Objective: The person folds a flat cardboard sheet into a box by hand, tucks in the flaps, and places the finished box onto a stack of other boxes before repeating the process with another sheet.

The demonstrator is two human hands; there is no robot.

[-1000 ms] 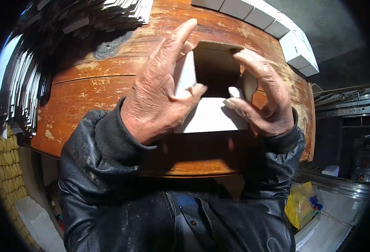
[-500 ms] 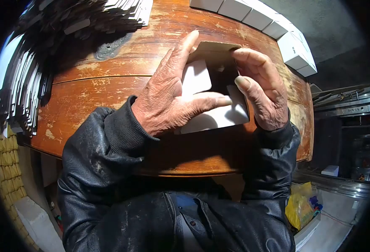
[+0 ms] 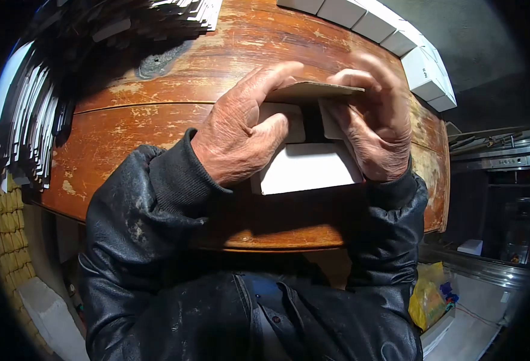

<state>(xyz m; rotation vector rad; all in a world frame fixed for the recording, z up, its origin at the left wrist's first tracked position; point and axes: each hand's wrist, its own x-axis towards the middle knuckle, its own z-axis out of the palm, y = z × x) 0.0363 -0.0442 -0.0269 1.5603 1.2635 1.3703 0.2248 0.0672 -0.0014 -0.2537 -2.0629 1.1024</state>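
Between my hands on the wooden table stands a white cardboard box (image 3: 312, 169), its top open. A back flap with a brown underside (image 3: 313, 90) rises at its far side, and side flaps lean over the dark opening. My left hand (image 3: 241, 129) curls around the box's left side, thumb on the left flap and fingers behind it. Around the right side bends my right hand (image 3: 380, 123), its thumb at the right flap. The right fingers, blurred by motion, are by the corner of the back flap. The box's inside is mostly hidden in shadow.
A row of closed white boxes (image 3: 376, 27) lines the table's far right edge. Stacks of flat white card pieces (image 3: 27, 126) lie at the left and far left. The scratched wooden table (image 3: 123, 135) ends just before my body. A yellow bag (image 3: 427, 295) sits low at the right.
The back flap has tipped forward over the opening, and the side flaps have folded inward. My left thumb has drawn back to the left flap. My right thumb has moved down onto the right flap.
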